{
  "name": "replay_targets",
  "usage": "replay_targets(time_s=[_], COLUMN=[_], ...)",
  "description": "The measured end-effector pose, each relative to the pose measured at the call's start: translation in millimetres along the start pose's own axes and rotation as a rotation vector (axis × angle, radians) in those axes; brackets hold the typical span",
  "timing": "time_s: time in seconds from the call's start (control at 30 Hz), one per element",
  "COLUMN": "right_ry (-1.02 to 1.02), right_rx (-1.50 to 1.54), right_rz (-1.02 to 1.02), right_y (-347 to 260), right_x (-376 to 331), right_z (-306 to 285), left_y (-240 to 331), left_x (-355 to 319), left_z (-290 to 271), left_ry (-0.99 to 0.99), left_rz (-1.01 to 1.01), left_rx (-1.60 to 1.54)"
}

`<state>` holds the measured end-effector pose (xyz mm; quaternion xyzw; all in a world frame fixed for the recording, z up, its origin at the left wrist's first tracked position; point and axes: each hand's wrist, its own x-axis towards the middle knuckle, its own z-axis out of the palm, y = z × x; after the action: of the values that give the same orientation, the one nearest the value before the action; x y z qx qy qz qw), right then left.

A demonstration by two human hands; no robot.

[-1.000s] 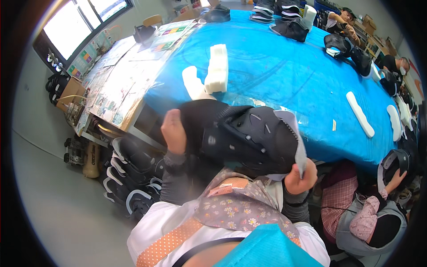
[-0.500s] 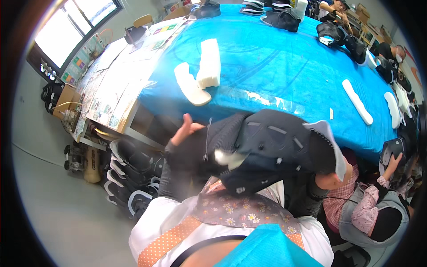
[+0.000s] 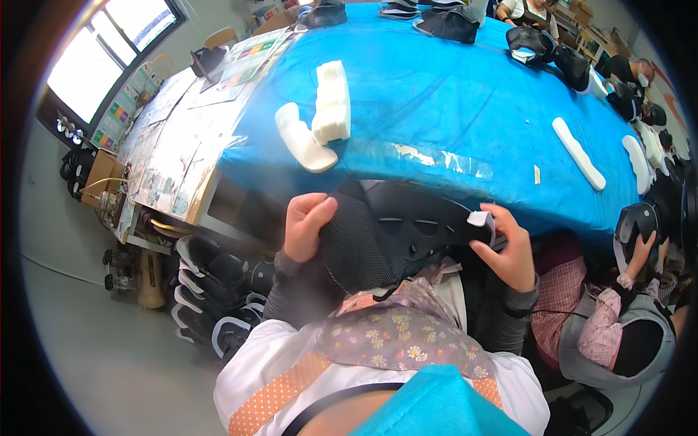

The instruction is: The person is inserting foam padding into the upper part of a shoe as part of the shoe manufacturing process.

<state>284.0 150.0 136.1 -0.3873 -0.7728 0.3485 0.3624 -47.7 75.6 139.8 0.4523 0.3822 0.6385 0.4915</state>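
Observation:
A black shoe upper (image 3: 396, 229) with a mesh part lies across my lap, just below the edge of the blue table (image 3: 465, 102). My left hand (image 3: 305, 225) grips its mesh end on the left. My right hand (image 3: 505, 247) pinches its right end, where a small white piece shows. Two white foam insoles (image 3: 320, 123) lie on the table just beyond my hands.
More white insoles (image 3: 578, 152) lie at the table's right. Black shoe uppers (image 3: 451, 22) sit at the far edge. Stacked black uppers (image 3: 211, 291) stand on the floor at my left. A person at my right (image 3: 618, 320) holds a black upper. A paper-covered bench (image 3: 174, 138) stands at left.
The black upper has come down from chest height to my lap and turned, mesh side now under my left hand. My view has tipped lower toward the table edge.

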Motion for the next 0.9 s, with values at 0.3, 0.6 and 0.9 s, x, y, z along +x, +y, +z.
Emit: replay_targets(time_s=[0.3,0.6,0.9], right_ry=[0.347,0.879,0.806], right_rx=[0.031,-0.036,0.572], right_rz=[-0.031,-0.016,-0.010], right_y=[16.5,36.7,63.0], right_x=[16.4,30.5,9.1], right_z=[34.8,11.6,8.4], left_y=[-1.8,-10.1,-42.4], left_x=[-19.6,-19.1,23.8], left_z=[8.0,16.3,7.5], left_ry=[0.230,0.089,-0.119], left_rz=[0.270,0.873,0.065], left_rx=[0.287,0.265,0.078])
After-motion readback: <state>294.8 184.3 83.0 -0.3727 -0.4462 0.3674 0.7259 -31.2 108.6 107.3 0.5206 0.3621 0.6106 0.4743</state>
